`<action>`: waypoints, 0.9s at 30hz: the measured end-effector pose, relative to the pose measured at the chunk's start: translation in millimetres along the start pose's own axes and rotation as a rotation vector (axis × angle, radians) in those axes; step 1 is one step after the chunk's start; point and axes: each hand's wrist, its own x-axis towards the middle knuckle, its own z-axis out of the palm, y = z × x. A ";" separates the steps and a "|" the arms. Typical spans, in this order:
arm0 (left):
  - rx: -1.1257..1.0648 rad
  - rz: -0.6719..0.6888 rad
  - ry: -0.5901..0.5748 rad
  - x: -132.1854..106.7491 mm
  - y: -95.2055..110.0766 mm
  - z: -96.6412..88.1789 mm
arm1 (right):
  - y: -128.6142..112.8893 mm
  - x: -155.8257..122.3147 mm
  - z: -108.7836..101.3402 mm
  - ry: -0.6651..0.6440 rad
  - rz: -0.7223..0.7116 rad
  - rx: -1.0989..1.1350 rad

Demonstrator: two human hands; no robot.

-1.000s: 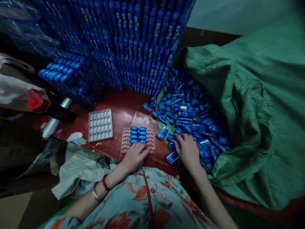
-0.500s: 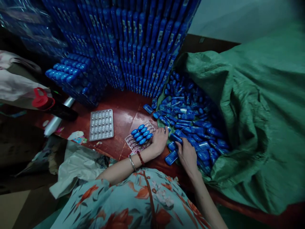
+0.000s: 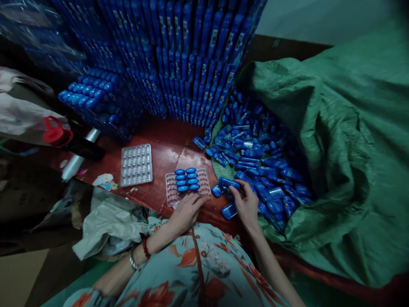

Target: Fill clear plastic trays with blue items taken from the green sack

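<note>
My right hand (image 3: pixel 245 202) has its thumb and fingers closed on a small flat blue bottle (image 3: pixel 228 183), at the near-left edge of the pile. More loose blue bottles (image 3: pixel 229 210) lie just below and beside it. My left hand (image 3: pixel 188 209) rests with fingers stretched out over the near edge of a clear plastic tray (image 3: pixel 171 194) with rows of oval hollows. In the middle of that tray stand two short columns of blue bottles (image 3: pixel 187 180), their rounded ends up. Part of the tray's front is hidden under my left hand.
A second clear tray (image 3: pixel 136 165) lies to the left on the red table (image 3: pixel 159 147). Behind rise tall stacks of blue packs (image 3: pixel 182 64). A red-capped bottle (image 3: pixel 59 135) lies at left. A green woven sack (image 3: pixel 338 170) spills many blue bottles (image 3: pixel 265 170) at right.
My left hand has come back from the pile to the tray's near edge. The tray has turned squarer to me. My right hand has drawn a blue bottle slightly left, off the pile.
</note>
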 end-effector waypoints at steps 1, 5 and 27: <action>-0.026 0.012 -0.001 -7.0 -3.7 2.1 | 0.9 0.2 4.6 -0.002 0.011 0.017; -0.057 0.117 -0.022 -1.2 -1.1 10.4 | -1.7 5.2 13.9 0.052 0.041 0.130; -0.205 -0.302 0.053 -34.3 -14.3 -32.8 | -21.1 -19.3 25.1 -0.301 -0.262 -0.037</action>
